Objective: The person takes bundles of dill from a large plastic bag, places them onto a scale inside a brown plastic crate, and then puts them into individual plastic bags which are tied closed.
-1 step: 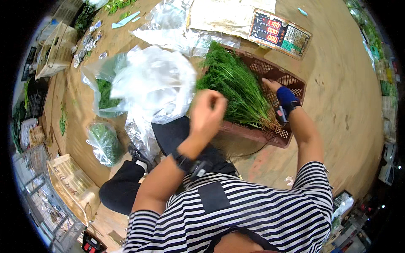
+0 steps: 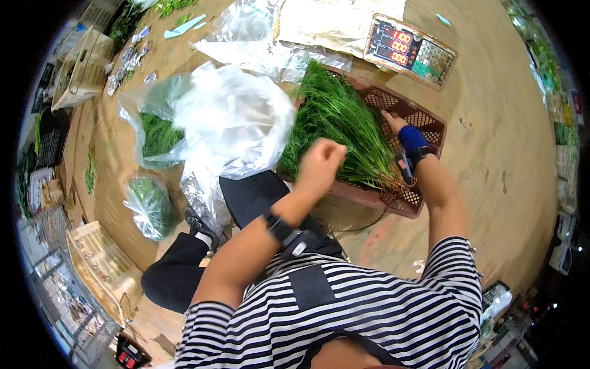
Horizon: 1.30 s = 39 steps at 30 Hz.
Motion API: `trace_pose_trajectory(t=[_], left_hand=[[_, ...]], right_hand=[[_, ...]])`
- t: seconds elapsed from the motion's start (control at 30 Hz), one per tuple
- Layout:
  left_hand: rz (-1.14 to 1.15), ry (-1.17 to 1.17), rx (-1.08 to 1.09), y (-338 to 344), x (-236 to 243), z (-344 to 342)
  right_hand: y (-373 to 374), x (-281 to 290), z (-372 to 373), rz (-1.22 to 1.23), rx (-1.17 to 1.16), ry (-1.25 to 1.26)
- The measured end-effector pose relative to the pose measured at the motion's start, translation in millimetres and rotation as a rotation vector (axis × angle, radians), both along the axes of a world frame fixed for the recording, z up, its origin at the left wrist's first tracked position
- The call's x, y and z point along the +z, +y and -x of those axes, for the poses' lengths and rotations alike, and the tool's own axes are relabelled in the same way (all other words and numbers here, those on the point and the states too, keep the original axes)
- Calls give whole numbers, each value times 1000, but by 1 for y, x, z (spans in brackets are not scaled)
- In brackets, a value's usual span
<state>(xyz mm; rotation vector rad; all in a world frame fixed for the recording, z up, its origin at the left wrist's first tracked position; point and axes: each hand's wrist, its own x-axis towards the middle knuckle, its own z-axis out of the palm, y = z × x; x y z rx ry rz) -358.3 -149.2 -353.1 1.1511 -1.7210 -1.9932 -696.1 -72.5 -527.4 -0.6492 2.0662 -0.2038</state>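
A thick bunch of green dill (image 2: pixel 344 123) lies in a brown plastic crate (image 2: pixel 435 126), its pale root ends toward the near right. My right hand (image 2: pixel 396 123), with a blue wrap at the wrist, reaches into the crate beside the stems, its visible fingers stretched out. Over the dill's near left edge is my left hand (image 2: pixel 322 163), its fingers curled together; whatever they may hold is hidden. Left of the crate, a large clear plastic bag (image 2: pixel 230 120) billows, blurred by motion. Behind it, another clear bag (image 2: pixel 157 132) contains more greens.
A digital scale display (image 2: pixel 409 49) stands beyond the crate, next to a pale sack (image 2: pixel 335 27). On the floor at left sits a filled bag of greens (image 2: pixel 149 208). Cream plastic crates (image 2: pixel 104 264) line the left side. My bent leg (image 2: pixel 175 273) is near the bags.
My left hand has moved right and slightly nearer, over the dill. The large clear bag has swelled and shifted a little right. My right hand stays almost in place.
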Motion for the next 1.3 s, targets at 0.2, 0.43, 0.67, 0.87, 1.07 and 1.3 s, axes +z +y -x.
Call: trace_pose_trajectory(t=[0.2,0.43,0.67,0.87,1.07,1.3], left_hand=[[-1023,-418,160,39,-122,61],[-1083,-353,309,44,-135,70],[-993,-85,199,61,-152,67],[-1058,39,297,65,-173,73],[-779,68,362,74,-181,96],[-728,148,306,57,-192,102]], right_hand=[[-7,-73,-33,-8,-108,203],[-4,-79,-39,75,-55,237],[33,-19,-82,162,-228,-376],[33,-36,-77,101,297,-310],[41,5,-60,-35,-539,-743],[44,9,-81,28,-384,-593]])
